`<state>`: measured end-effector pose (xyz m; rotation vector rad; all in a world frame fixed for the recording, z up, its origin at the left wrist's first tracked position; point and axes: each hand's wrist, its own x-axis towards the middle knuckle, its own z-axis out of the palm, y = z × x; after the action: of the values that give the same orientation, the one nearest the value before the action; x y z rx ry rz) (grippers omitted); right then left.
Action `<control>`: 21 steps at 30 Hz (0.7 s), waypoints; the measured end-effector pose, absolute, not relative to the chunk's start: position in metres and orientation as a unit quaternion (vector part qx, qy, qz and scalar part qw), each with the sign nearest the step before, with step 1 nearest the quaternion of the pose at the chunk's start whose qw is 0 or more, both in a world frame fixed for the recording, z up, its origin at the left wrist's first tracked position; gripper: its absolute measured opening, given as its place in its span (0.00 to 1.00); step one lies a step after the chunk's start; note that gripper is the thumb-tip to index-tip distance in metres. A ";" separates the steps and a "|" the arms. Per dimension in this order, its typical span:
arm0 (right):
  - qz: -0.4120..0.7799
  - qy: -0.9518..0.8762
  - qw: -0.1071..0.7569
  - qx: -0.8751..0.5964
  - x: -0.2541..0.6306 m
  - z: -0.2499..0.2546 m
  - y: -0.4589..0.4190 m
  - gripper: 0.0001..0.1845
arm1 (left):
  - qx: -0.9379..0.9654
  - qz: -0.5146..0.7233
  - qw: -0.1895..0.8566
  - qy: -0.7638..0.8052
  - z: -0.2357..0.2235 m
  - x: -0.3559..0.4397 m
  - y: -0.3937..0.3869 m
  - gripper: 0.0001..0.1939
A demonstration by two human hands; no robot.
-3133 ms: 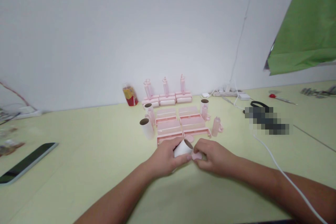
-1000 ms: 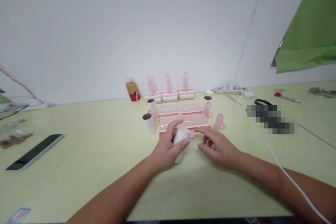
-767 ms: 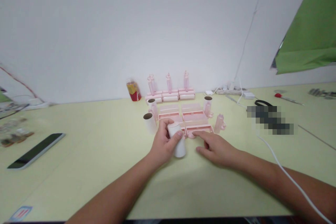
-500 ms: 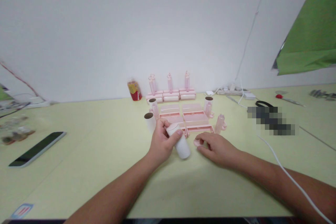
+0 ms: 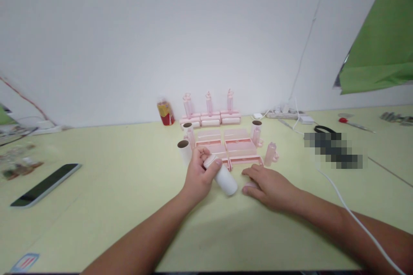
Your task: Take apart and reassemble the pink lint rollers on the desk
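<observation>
My left hand (image 5: 200,173) is closed round a white paper roll (image 5: 224,178), which tilts with its lower end toward the right. To its right, my right hand (image 5: 265,184) is low over the table with thumb and fingers apart. A small pale pink piece (image 5: 252,184) shows between that thumb and the fingers; whether it is gripped or lies on the table is hard to see. Just beyond the hands lie open pink boxes (image 5: 241,148). An upright white roll with a brown core (image 5: 184,150) stands left of them, and a translucent pink bottle (image 5: 270,154) stands to their right.
Pink cases (image 5: 210,122) with slim pink bottles (image 5: 209,104) line the wall. Beside them is a red and yellow packet (image 5: 165,112). A phone (image 5: 47,184) lies at left. A white cable (image 5: 348,210) crosses the right side, near a power strip (image 5: 282,114).
The roll in my left hand has tilted further, its lower end shifting right. My right hand's fingers have spread, and the pink piece now sits deeper between thumb and fingers.
</observation>
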<state>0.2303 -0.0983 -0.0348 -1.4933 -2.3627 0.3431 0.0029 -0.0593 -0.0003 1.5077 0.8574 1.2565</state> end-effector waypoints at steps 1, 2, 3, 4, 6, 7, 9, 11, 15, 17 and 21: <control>0.119 -0.829 0.158 -0.523 0.230 -0.034 -0.100 0.23 | 0.613 0.518 0.483 0.351 -0.001 0.003 -0.059 0.20; 0.117 -0.831 0.151 -0.522 0.230 -0.032 -0.101 0.23 | 0.610 0.521 0.483 0.353 -0.001 0.003 -0.058 0.21; 0.117 -0.834 0.143 -0.520 0.230 -0.031 -0.102 0.22 | 0.607 0.523 0.481 0.355 -0.002 0.002 -0.057 0.21; 0.117 -0.836 0.136 -0.518 0.229 -0.031 -0.102 0.19 | 0.603 0.525 0.481 0.359 -0.002 0.001 -0.056 0.21; 0.118 -0.843 0.125 -0.510 0.229 -0.029 -0.103 0.13 | 0.591 0.529 0.488 0.365 -0.002 0.000 -0.054 0.20; 0.118 -0.846 0.125 -0.505 0.229 -0.029 -0.103 0.10 | 0.583 0.530 0.494 0.368 -0.002 0.000 -0.054 0.19; 0.117 -0.854 0.127 -0.491 0.229 -0.030 -0.102 0.06 | 0.568 0.533 0.507 0.368 -0.002 -0.001 -0.053 0.18; 0.116 -0.861 0.132 -0.478 0.229 -0.030 -0.101 0.04 | 0.554 0.536 0.524 0.364 -0.001 -0.002 -0.052 0.18; 0.123 -0.864 0.143 -0.468 0.230 -0.030 -0.101 0.03 | 0.528 0.542 0.546 0.360 -0.002 -0.003 -0.048 0.16; 0.129 -0.864 0.151 -0.463 0.230 -0.029 -0.101 0.03 | 0.525 0.542 0.550 0.358 -0.004 -0.003 -0.047 0.16; 0.139 -0.868 0.161 -0.449 0.230 -0.028 -0.102 0.05 | 0.525 0.541 0.553 0.354 -0.004 -0.003 -0.046 0.15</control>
<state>0.2303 -0.1022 -0.0279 -1.2835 -2.4777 0.3957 -0.0032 -0.0461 -0.0045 1.2415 0.8378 1.2779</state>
